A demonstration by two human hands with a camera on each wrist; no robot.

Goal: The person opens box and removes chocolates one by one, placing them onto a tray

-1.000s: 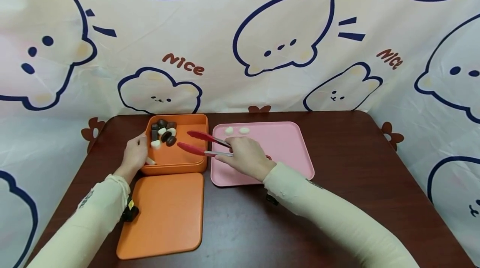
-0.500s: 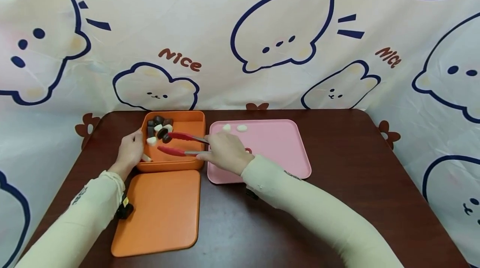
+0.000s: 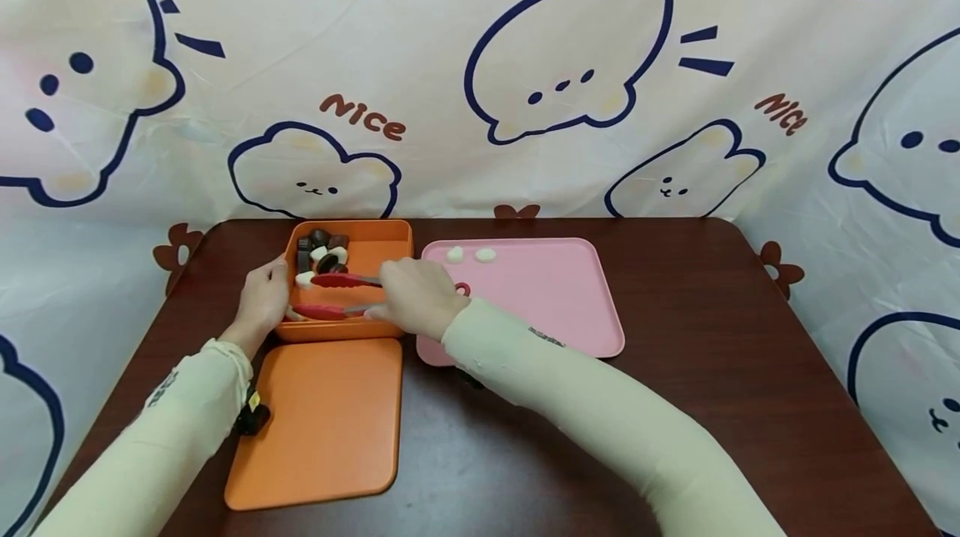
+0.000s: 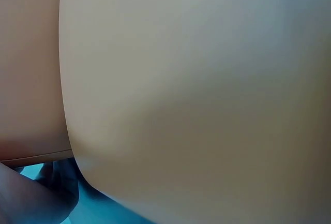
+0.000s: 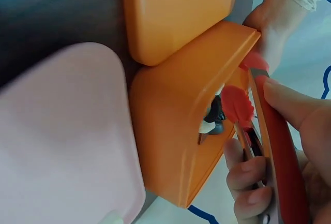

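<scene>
Red tongs (image 3: 348, 280), arms spread, point leftward over the orange box (image 3: 384, 249), the right hand's (image 3: 420, 297) fingers curled round them. White piece (image 3: 303, 279) in the box, just left of the far tip, contact hard to judge! Left hand (image 3: 262, 298), nearer that piece, grips the box's left wall.

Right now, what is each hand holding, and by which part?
Right hand: red-tipped tongs, by both arms, behind the tips. Left hand: orange box, by its left wall near the front.
</scene>
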